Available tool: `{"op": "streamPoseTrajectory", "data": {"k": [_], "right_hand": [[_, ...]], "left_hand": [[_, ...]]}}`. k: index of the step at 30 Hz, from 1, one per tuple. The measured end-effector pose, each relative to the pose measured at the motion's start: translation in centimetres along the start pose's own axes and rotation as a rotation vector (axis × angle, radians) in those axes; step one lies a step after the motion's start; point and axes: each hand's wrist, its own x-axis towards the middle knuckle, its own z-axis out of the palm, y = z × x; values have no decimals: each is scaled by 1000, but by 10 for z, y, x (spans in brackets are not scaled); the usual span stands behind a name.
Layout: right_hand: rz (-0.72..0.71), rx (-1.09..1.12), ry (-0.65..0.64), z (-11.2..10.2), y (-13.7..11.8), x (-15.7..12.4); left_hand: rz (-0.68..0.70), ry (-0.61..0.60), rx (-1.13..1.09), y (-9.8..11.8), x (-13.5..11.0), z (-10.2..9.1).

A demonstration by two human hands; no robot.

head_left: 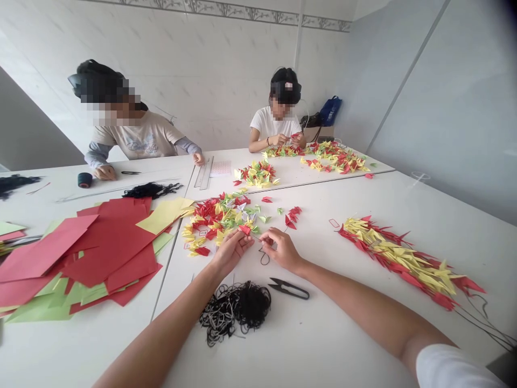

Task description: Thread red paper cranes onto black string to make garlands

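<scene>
My left hand (233, 249) pinches a small red folded-paper crane (244, 229) between thumb and fingers. Close beside it, my right hand (283, 249) is closed in a pinch on black thread (264, 257), which hangs in a loop below the fingers. A thin line, needle or thread, spans the short gap between both hands. A few red cranes (293, 216) lie just beyond my right hand, with thread by them. Nearer me are a tangled bundle of black thread (253, 306) and black thread snips (290, 289).
Loose red, yellow and green cranes (218, 213) lie beyond my hands. At right is a strung red-and-yellow garland (399, 256); at left, a stack of coloured paper (117, 242). Two people sit across the table, one handling red paper. Rulers (204, 173) lie between them.
</scene>
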Motion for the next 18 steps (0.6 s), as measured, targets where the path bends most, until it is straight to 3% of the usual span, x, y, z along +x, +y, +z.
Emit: {"op": "streamPoseTrajectory", "data": {"k": [18], "right_hand": [[25,4,32,0,-2,1]], "left_hand": [[-7,-70,63,-1,-2,-2]]}}
